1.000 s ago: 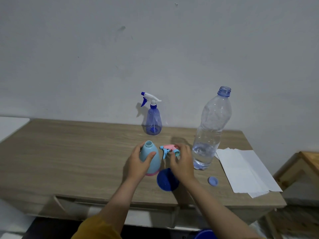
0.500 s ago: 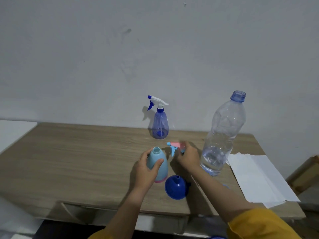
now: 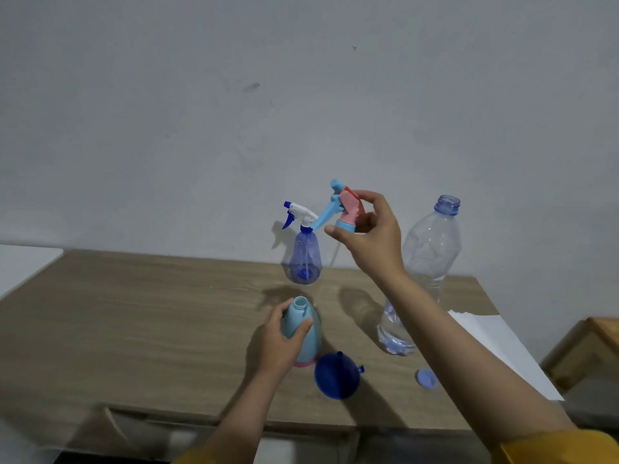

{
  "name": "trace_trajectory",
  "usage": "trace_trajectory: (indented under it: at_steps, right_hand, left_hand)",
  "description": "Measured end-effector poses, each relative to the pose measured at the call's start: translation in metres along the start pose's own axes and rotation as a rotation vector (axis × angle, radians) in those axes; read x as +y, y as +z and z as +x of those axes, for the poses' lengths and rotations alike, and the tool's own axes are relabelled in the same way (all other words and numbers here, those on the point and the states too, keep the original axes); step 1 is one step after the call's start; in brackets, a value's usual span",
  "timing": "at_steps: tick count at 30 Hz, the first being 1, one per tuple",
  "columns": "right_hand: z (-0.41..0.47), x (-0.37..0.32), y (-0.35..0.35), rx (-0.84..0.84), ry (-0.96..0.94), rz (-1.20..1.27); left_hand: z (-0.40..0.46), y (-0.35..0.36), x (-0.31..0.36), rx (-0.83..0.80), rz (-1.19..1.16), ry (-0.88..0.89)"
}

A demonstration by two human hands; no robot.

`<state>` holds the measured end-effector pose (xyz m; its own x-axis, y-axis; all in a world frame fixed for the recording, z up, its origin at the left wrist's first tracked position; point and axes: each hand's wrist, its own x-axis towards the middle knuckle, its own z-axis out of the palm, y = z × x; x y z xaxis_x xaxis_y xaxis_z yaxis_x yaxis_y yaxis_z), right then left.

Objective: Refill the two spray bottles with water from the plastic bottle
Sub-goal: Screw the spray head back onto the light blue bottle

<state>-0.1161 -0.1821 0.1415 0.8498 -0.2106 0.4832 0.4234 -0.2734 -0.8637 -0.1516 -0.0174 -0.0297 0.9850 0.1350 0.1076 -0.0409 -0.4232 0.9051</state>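
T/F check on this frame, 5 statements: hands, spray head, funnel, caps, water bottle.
1. The right hand holds the pink and light blue spray head in the air. True.
2. The left hand grips the light blue spray bottle, whose neck is open. True.
3. The blue funnel sits in the light blue bottle's neck. False: it lies on the table, beside that bottle.
4. The plastic water bottle is capped. False: its mouth is open, and a blue cap lies on the table.
5. The dark blue spray bottle has lost its head. False: its white and blue trigger head is on.
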Motion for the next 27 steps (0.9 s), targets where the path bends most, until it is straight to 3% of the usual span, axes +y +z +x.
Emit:
trace_trajectory:
  at_steps: [9, 27]
  right_hand:
    - [-0.010, -0.006, 0.029, -0.011, -0.128, 0.014]
    - [-0.076, 0.089, 0.051, -0.382, -0.007, -0.093]
  left_hand:
    - [-0.003, -0.004, 0.013, -0.009, 0.008, -0.062]
    - [-0.008, -0.006, 0.023, -0.009, -0.039, -0.070]
